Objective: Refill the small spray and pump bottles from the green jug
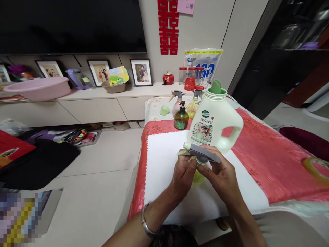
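Observation:
Both hands are closed around the neck of a spray bottle (199, 177) with a yellow-green body and a grey trigger head (202, 153). My left hand (182, 175) grips it from the left, thumb and fingers at the collar just under the trigger. From the right, my right hand (220, 173) has its thumb on the collar and its fingers behind the head. Most of the bottle's body is hidden by the hands. Right behind them stands a large pale green detergent jug (216, 120), its mouth uncapped with a green spout showing.
A white sheet (159, 164) lies on the red tablecloth (257, 144). Behind the jug are a brown pump bottle (181, 118), a pink spray bottle (177, 104) and a yellow one (192, 108). A tape roll (316, 168) lies at the right edge.

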Available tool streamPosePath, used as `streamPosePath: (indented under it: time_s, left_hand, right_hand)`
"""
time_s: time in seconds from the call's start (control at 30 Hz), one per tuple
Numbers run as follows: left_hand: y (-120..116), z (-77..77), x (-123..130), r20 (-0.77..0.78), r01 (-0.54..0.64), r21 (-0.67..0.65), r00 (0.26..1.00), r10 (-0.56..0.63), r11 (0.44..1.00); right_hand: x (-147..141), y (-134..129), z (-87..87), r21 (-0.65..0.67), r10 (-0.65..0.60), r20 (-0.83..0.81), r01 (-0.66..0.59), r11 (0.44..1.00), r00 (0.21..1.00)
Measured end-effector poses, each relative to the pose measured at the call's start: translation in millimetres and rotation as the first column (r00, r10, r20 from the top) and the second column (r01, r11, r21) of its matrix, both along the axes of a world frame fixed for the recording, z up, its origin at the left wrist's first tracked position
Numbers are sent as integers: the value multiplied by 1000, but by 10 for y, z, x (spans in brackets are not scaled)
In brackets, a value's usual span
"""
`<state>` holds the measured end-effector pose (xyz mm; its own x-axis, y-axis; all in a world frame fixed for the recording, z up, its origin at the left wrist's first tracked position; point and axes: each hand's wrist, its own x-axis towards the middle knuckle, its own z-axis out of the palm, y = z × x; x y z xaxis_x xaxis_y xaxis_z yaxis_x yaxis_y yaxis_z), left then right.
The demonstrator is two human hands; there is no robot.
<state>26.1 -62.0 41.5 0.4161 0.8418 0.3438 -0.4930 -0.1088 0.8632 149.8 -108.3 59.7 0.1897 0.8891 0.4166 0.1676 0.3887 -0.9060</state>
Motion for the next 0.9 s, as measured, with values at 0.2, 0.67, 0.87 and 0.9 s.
streamPosePath:
  time_s: [0.2,0.67,0.87,0.9]
  left_hand:
    - [-12,25,5,52,25,14,998,-25,1000]
    - [-25,-2,-2,-33,-67,6,997,67,998]
    - [-27,-5,-17,-70,-64,34,995,66,997]
    - [-27,-3,-16,-73,-71,40,995,74,997]
  right_hand:
    - [135,-53,51,-47,148,133,-143,989,980]
    - [-35,-11,22,27,-95,37,94,995,995]
    - [71,-41,95,-48,167,114,-163,985,979]
    - [77,-41,100,-48,164,128,-159,986,978]
